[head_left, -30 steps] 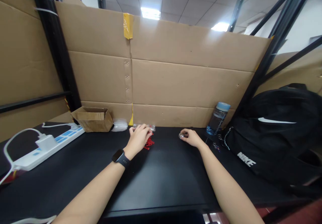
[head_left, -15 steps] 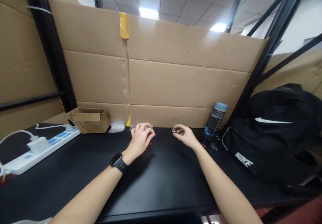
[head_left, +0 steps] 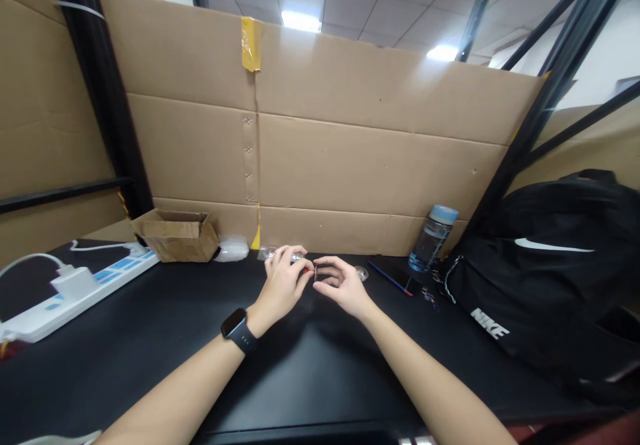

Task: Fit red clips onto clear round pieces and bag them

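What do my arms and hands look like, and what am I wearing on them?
Both forearms are bare, no sleeves in view. The left hand and right hand wear no gloves. A black smartwatch with a rounded rectangular face and dark band sits on the left wrist; the right wrist carries nothing.

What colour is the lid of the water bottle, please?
Light blue. The lid on the water bottle shows best in the head view.
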Demonstrator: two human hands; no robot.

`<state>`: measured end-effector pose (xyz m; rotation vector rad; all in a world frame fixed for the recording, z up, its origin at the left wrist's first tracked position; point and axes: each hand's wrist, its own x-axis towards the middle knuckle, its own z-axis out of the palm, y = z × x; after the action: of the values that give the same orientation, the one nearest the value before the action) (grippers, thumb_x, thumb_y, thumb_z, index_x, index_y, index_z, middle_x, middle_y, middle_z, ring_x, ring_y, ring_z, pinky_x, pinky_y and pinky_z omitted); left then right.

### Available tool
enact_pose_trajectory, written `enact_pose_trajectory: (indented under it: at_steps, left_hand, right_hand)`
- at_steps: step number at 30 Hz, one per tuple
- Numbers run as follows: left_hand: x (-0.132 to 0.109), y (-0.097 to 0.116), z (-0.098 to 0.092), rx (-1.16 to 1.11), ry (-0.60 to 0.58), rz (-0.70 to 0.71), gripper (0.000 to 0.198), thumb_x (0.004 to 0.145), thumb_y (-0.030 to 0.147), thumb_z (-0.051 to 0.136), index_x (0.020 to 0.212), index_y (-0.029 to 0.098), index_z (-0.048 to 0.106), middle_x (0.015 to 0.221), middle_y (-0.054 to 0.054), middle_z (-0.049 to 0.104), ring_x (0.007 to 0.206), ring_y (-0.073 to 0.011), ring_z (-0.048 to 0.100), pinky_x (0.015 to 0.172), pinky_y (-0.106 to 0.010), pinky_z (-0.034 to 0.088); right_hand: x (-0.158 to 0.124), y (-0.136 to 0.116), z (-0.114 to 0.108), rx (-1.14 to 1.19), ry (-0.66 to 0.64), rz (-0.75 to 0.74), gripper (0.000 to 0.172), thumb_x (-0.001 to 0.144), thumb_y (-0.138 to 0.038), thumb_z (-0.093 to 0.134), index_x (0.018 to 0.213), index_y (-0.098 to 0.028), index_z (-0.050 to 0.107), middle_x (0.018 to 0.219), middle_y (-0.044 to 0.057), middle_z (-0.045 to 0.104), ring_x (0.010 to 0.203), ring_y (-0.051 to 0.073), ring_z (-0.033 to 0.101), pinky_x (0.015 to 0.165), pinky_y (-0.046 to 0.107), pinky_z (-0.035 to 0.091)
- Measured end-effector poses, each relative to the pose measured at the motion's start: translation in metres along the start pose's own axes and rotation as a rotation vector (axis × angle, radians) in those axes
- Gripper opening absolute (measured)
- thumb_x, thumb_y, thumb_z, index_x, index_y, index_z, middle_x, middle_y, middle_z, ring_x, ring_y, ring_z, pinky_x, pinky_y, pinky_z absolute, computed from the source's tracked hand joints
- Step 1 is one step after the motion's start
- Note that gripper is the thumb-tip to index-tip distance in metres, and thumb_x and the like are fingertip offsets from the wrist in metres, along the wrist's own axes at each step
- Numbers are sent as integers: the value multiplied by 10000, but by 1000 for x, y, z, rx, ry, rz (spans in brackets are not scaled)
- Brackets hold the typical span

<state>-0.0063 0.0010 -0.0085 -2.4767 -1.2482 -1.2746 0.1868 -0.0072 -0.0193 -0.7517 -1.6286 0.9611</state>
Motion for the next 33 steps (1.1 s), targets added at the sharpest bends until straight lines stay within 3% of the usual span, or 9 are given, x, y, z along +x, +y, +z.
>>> enact_pose_trajectory:
  at_steps: [19, 30, 33]
  left_hand:
    - [-3, -5, 8, 12, -48, 47, 128, 963, 254, 535, 974, 274, 661, 1262, -66, 582, 1231, -289, 417, 966, -468, 351]
    - [-2, -4, 8, -18, 4, 56, 95, 933, 220, 577, 944, 261, 662, 1229, -68, 583, 1197, -286, 444, 944, -461, 360]
    - [-1, -3, 5, -8, 31, 64, 85, 911, 208, 605, 923, 260, 671, 1226, -68, 581, 1193, -291, 449, 955, -471, 356]
  right_hand:
    - [-1, 2, 2, 73, 1, 30, 476, 736, -298, 827, 1163, -262, 620, 1260, 76, 637, 1094, 240, 667, 886, 383, 587]
    - [-2, -2, 7, 93, 16, 48, 480, 725, -289, 840, 1147, -250, 616, 1264, 81, 637, 1093, 241, 670, 919, 401, 573]
    - [-1, 0, 6, 89, 20, 56, 383, 734, -309, 835, 1050, -243, 629, 1275, 71, 633, 1086, 240, 674, 920, 396, 566]
